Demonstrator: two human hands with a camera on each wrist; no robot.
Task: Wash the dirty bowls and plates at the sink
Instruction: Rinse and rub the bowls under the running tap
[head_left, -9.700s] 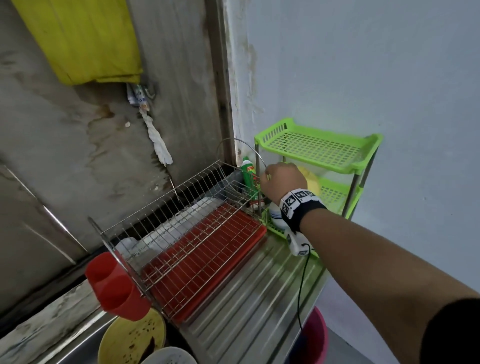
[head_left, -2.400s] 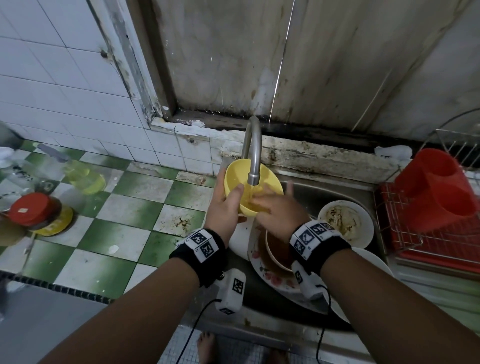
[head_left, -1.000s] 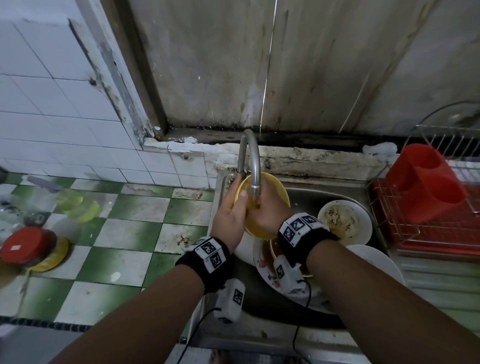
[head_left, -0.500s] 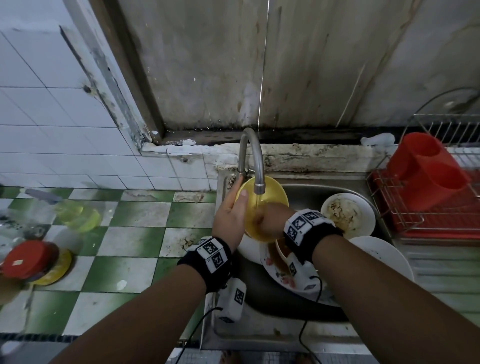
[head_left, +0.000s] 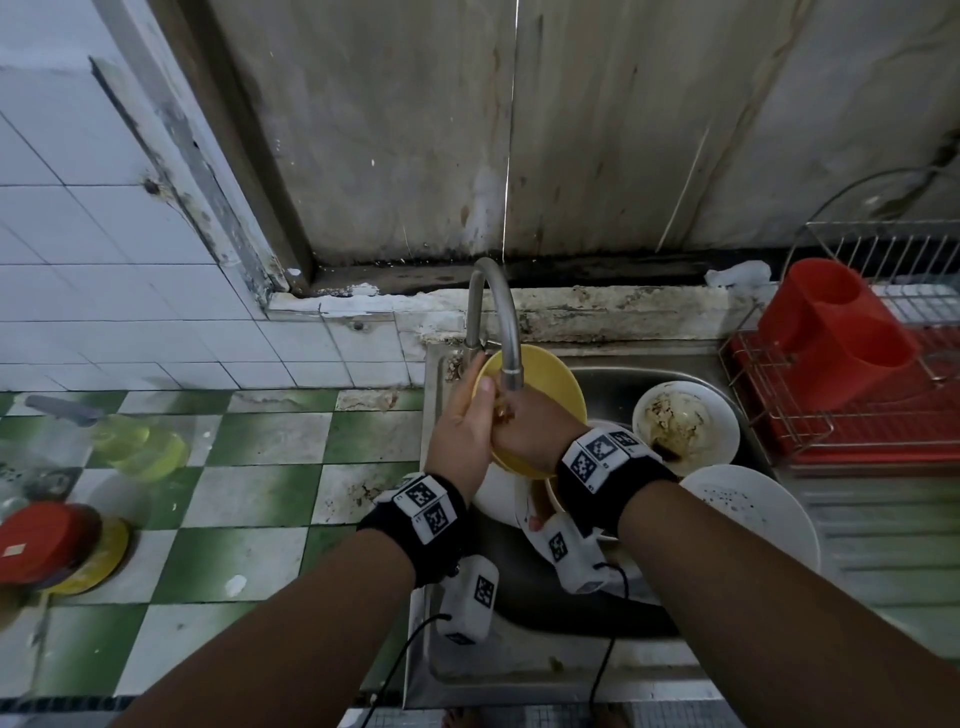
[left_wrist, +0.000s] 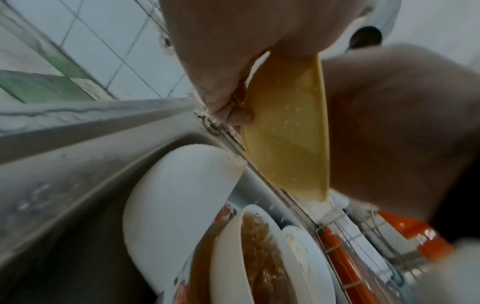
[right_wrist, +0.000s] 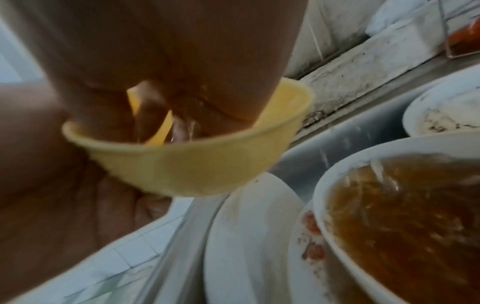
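Observation:
A yellow bowl (head_left: 548, 382) is tilted under the tap (head_left: 501, 322) above the sink. My left hand (head_left: 475, 397) grips its left rim, thumb on the inner edge and fingers behind the wall (left_wrist: 285, 133). My right hand (head_left: 522, 428) reaches into the bowl (right_wrist: 187, 168), and its fingers (right_wrist: 179, 107) press on the wet inside. Below in the sink lie a white bowl of brown liquid (right_wrist: 405, 216), an overturned white bowl (left_wrist: 182, 195), a dirty white bowl (head_left: 685, 428) and a white plate (head_left: 753, 512).
A wire dish rack with a red tray (head_left: 857, 436) and a red cutlery holder (head_left: 831, 338) stands right of the sink. On the green and white tiled counter (head_left: 260, 488) to the left are a yellow-green bottle (head_left: 130, 441) and a red-lidded jar (head_left: 47, 540).
The bowl stays under the tap in my left hand. My right hand has shifted a little inside the bowl.

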